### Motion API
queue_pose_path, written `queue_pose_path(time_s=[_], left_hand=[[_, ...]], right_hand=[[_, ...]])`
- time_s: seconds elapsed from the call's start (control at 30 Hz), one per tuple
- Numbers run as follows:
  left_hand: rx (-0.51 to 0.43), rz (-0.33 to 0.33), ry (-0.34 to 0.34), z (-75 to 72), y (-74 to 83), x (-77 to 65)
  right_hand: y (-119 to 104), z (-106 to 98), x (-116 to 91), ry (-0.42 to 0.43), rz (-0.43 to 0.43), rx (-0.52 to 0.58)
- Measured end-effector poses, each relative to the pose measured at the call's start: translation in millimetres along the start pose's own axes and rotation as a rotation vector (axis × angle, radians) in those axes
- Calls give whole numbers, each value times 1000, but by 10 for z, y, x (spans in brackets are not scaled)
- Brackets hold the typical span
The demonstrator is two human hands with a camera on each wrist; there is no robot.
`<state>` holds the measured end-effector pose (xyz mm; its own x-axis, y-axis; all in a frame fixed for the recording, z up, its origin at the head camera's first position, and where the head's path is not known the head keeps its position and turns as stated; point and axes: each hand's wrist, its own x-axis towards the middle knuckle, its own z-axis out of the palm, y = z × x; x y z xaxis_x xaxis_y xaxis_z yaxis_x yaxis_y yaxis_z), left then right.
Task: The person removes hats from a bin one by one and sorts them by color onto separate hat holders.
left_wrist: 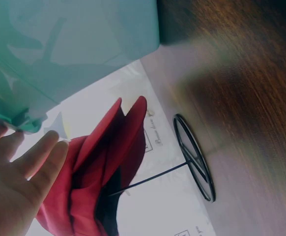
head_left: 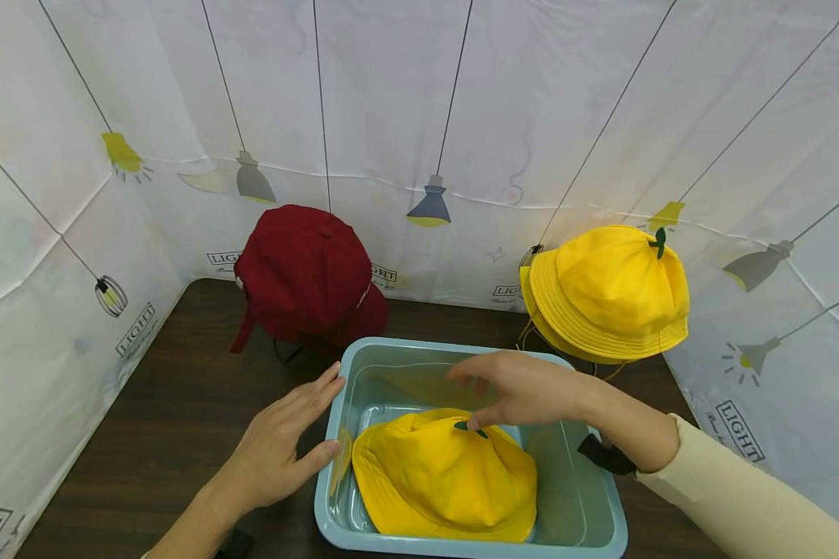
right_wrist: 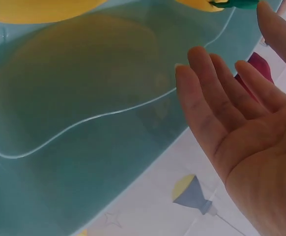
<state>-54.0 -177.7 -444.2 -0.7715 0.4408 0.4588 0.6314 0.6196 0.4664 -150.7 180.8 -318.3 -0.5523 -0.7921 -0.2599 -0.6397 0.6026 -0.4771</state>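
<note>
A yellow bucket hat [head_left: 447, 485] with a small green leaf on its crown lies inside a light blue plastic basin [head_left: 405, 342]. My left hand [head_left: 273, 442] is at the basin's left side, fingers extended and fingertips right at the rim. Over the basin reaches my right hand [head_left: 520, 386], its thumb overlapping the leaf in the head view. Seen from the right wrist, that hand [right_wrist: 253, 125] has loosely bent fingers with nothing between them, and the leaf [right_wrist: 236, 4] shows beyond the fingertips.
Behind the basin to the left, a dark red cap [head_left: 308, 276] sits on a black wire stand [left_wrist: 194, 157]. A second yellow bucket hat [head_left: 608, 291] with a leaf stands at the back right. A printed white sheet [head_left: 391, 93] hangs behind the dark wooden table [head_left: 147, 435].
</note>
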Motion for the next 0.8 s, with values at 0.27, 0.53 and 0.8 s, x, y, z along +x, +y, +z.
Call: queue_pose_path(time_s=[0.27,0.53,0.8], left_hand=[[-4,-3,-2,1,-6,-5],[-6,6,7,5,-8,-1],[-12,12,10,10,-15,-1]], right_hand=[[7,89,50,-73,6,35],[4,159,79,-107,-25,45],[2,179,96,-106,-52,40]])
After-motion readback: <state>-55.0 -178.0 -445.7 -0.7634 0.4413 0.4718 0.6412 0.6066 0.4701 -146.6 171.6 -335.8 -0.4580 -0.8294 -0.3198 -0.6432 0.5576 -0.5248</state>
